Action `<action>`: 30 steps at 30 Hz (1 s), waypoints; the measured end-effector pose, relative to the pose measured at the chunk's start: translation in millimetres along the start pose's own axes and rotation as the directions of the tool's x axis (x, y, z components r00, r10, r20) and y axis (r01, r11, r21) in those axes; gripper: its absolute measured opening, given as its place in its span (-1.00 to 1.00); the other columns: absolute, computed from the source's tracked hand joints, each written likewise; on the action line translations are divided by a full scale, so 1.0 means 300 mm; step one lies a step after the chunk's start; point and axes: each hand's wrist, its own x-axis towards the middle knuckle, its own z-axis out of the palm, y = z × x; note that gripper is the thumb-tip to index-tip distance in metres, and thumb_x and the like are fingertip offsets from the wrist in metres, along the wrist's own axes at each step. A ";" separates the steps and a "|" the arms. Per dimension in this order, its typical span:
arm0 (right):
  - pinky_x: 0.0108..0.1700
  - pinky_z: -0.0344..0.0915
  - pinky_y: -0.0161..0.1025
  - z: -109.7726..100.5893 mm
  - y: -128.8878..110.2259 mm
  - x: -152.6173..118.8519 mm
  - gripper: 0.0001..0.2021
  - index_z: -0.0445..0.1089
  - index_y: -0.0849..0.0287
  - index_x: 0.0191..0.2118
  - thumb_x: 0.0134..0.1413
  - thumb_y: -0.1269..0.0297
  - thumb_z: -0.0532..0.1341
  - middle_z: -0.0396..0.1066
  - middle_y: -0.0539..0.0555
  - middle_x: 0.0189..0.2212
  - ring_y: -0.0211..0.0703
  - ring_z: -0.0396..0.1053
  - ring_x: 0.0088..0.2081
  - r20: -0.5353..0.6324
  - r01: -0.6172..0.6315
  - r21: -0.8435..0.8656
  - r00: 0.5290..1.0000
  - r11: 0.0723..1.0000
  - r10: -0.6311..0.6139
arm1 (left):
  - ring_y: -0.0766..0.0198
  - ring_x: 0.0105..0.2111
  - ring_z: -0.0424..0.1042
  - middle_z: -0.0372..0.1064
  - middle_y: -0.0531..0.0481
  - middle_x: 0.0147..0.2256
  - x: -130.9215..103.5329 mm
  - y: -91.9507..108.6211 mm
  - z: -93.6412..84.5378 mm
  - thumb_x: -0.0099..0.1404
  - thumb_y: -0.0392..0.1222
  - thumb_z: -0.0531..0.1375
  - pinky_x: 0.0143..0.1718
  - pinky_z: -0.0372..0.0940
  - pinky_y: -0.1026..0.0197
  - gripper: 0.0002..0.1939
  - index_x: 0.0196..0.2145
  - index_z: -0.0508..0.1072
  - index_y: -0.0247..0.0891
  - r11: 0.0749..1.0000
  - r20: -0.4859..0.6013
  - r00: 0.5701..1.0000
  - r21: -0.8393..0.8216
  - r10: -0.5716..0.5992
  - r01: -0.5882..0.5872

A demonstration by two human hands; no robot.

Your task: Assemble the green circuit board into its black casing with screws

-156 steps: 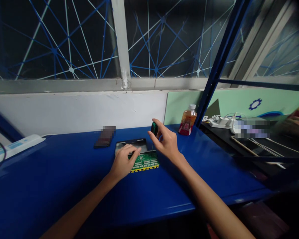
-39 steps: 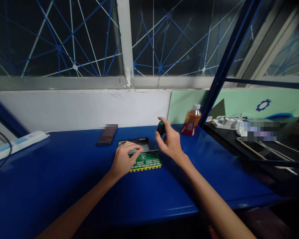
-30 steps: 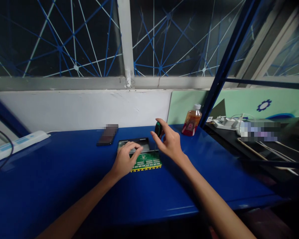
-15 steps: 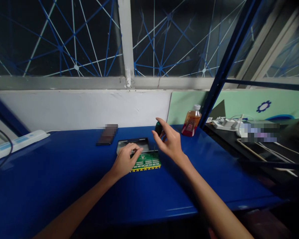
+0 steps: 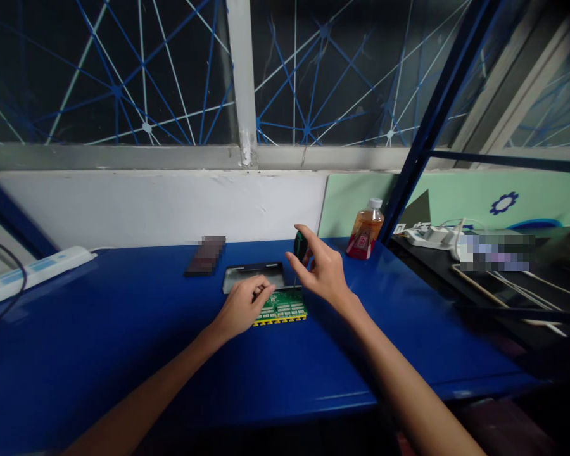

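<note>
A green circuit board (image 5: 289,303) with a yellow connector strip along its near edge lies on the blue table. My left hand (image 5: 244,304) rests over the board's left part, its thumb and fingers drawn together; whatever they may pinch is hidden. In my right hand (image 5: 323,269) is a screwdriver (image 5: 299,246) with a green and black handle, held nearly upright. Its thin shaft points down to the board's far right corner; I cannot make out the tip. Just behind the board is an open dark shallow case (image 5: 254,273).
A dark phone-like slab (image 5: 204,256) lies at the back left. At the far left is a white power strip (image 5: 61,266) with a cable. A drink bottle (image 5: 365,229) stands at the back right beside a blue post (image 5: 422,139). Cables (image 5: 517,291) lie on a black desk.
My left hand has shifted very slightly over the board. The fingers of my right hand have turned a little around the screwdriver handle, which stays over the same corner.
</note>
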 end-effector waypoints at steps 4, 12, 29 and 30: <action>-0.38 0.29 -0.23 -0.001 0.000 0.002 -0.48 0.09 0.17 0.25 0.19 0.23 0.08 0.43 0.04 -0.35 -0.24 0.31 -0.49 0.023 0.002 0.013 1.000 1.000 -0.003 | 0.40 -0.63 0.10 0.25 0.11 -0.57 0.000 -0.003 0.003 0.37 -0.11 0.04 -0.59 -0.04 0.32 -0.70 -0.45 0.38 -0.29 1.000 0.021 1.000 -0.003 -0.019 0.019; -0.38 0.30 -0.21 -0.003 -0.002 0.003 -0.44 0.02 0.18 0.27 0.16 0.22 0.06 0.42 0.07 -0.34 -0.19 0.33 -0.46 0.089 -0.005 0.030 0.996 1.000 0.002 | 0.38 -0.61 0.17 0.27 0.10 -0.56 0.002 -0.013 0.010 0.37 -0.08 0.04 -0.59 -0.01 0.34 -0.69 -0.45 0.37 -0.28 0.999 0.036 0.999 -0.028 -0.037 0.038; -0.41 0.29 -0.23 -0.005 -0.004 0.002 -0.43 0.01 0.15 0.28 0.15 0.23 0.04 0.40 0.02 -0.40 -0.21 0.32 -0.50 0.101 -0.007 0.081 0.995 0.997 -0.002 | 0.41 -0.64 0.13 0.30 0.10 -0.57 0.003 -0.008 0.005 0.36 -0.09 0.04 -0.59 0.00 0.33 -0.69 -0.46 0.39 -0.28 0.997 0.039 0.998 -0.052 -0.049 0.051; -0.41 0.29 -0.23 -0.005 -0.002 0.003 -0.44 0.01 0.15 0.28 0.15 0.24 0.04 0.41 0.02 -0.40 -0.22 0.31 -0.50 0.104 -0.007 0.091 0.995 0.996 -0.003 | 0.41 -0.64 0.13 0.31 0.10 -0.57 0.003 -0.008 0.005 0.36 -0.09 0.04 -0.59 0.00 0.33 -0.69 -0.46 0.39 -0.28 0.996 0.040 0.998 -0.060 -0.058 0.060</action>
